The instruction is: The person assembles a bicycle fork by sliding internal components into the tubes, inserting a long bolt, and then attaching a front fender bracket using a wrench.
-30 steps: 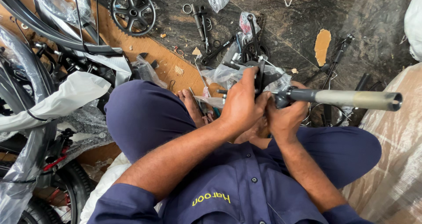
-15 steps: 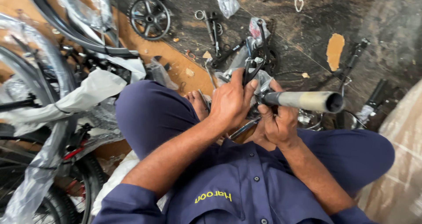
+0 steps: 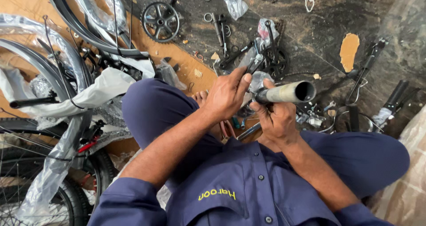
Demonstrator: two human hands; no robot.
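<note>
Right hand had its fingers wrapped tight round a grey metal tube held over the lap, left hand pinched a small dark part at the tube's near end, black chainring lay on the floor well apart

Both my forearms reach forward from rolled-up blue sleeves and meet just ahead of my chest, above my crossed legs. My left hand lies palm down, wrist a little raised, its fingers stretched forward and pinched together at the tips. My right hand sits just beside it, the two nearly touching, wrist bent upward, its fingers curled in a closed grip with the thumb pressed on top. Both elbows stay bent and tucked close to my body.
</note>
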